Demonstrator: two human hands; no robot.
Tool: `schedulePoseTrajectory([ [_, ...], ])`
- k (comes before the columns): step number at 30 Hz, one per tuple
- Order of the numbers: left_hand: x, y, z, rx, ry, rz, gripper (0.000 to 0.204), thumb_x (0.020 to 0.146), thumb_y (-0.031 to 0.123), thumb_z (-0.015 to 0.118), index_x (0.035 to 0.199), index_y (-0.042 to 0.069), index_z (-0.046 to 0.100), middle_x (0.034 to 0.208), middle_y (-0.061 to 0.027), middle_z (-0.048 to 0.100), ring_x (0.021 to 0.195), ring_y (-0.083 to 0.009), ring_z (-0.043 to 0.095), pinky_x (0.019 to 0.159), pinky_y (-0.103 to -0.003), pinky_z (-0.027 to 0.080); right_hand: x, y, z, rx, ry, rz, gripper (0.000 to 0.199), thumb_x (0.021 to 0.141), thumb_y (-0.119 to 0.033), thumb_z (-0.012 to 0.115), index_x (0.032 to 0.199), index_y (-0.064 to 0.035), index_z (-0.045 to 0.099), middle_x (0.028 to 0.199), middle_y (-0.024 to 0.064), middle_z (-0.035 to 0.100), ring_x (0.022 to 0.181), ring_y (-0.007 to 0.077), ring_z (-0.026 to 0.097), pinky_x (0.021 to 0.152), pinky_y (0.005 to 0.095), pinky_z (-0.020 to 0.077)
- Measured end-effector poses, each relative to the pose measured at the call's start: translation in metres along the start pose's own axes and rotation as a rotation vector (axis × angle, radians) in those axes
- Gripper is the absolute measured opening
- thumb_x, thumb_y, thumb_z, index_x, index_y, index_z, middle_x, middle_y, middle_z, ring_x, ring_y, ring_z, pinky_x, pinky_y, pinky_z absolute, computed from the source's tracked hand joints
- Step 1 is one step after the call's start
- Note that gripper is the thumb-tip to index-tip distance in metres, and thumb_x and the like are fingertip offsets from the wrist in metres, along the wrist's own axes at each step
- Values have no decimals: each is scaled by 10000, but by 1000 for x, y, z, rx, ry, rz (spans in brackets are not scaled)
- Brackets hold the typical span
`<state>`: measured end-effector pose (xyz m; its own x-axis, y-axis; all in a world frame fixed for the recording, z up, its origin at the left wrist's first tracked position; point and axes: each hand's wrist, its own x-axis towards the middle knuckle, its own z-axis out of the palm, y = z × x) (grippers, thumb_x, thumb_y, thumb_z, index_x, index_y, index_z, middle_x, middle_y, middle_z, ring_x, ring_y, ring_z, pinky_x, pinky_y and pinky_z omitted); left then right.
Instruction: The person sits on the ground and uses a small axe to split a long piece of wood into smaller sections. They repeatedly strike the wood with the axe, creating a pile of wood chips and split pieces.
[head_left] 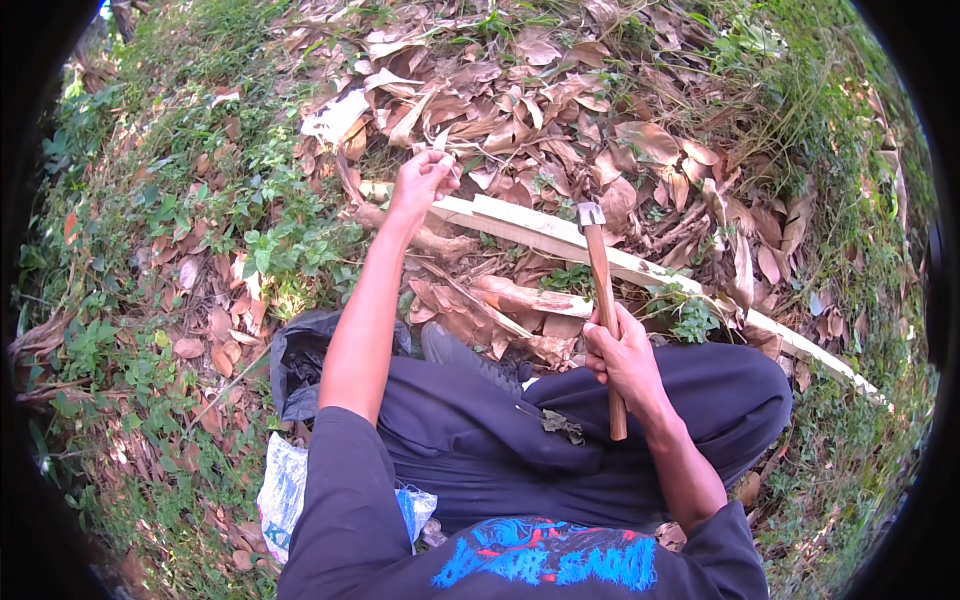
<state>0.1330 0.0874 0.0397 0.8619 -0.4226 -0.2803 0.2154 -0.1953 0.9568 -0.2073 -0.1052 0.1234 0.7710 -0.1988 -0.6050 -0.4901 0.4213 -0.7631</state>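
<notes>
My right hand (622, 357) is wrapped round the wooden handle of a hammer (603, 280), whose metal head points up and away from me. The hammer stands nearly upright in the picture, its handle's end over my lap. Farther off, my outstretched left hand (424, 183) is closed in a pinch. A small pale sliver shows at its fingertips, too small to name. Just beside and below that hand, long pale wooden strips (560, 238) lie on the leaves and run off to the right. A short cut branch (530, 297) lies between the strips and my crossed legs.
Dry brown leaves (650, 143) cover the ground ahead, with green plants (290, 235) on the left and grass on the right. By my left leg sits a black plastic bag (298, 365), with a white and blue bag (284, 492) nearer. A grey shoe (466, 357) shows under my leg.
</notes>
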Motion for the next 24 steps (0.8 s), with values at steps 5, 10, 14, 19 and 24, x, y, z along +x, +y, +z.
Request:
schedulePoseTrajectory([
  [5,6,-35,23,15,-61,-3,152,1001,166,650,1110,65,681,948,-19,730,772,-55,674,561,-171,406,2,-1,-5,17,32,60,119,976,-117,590,1006,-62,488,699,-27,466,514,49,453,432,212,371],
  [10,9,-39,21,196,-91,26,251,940,107,693,1171,11,686,960,-35,735,801,-71,689,583,-197,456,3,-1,-7,31,34,95,126,976,-120,591,1009,-58,486,703,-24,471,515,51,458,435,216,376],
  [14,9,-42,24,198,-59,92,306,906,117,749,1175,-7,672,968,-49,747,841,-82,706,616,-190,453,4,1,-6,37,28,110,133,974,-117,591,1011,-53,481,704,-21,470,515,53,459,436,220,380],
  [19,10,-54,24,151,-20,182,256,881,67,758,1111,-25,690,920,-66,744,837,-100,706,733,-232,535,4,1,-5,27,14,97,136,970,-112,591,1013,-48,479,704,-17,473,515,55,463,436,223,380],
  [24,8,-56,29,218,-40,215,140,884,60,719,988,-34,715,864,-73,745,791,-100,698,743,-237,540,4,2,-6,20,22,93,137,967,-107,590,1019,-47,478,704,-13,483,513,56,465,436,223,379],
])
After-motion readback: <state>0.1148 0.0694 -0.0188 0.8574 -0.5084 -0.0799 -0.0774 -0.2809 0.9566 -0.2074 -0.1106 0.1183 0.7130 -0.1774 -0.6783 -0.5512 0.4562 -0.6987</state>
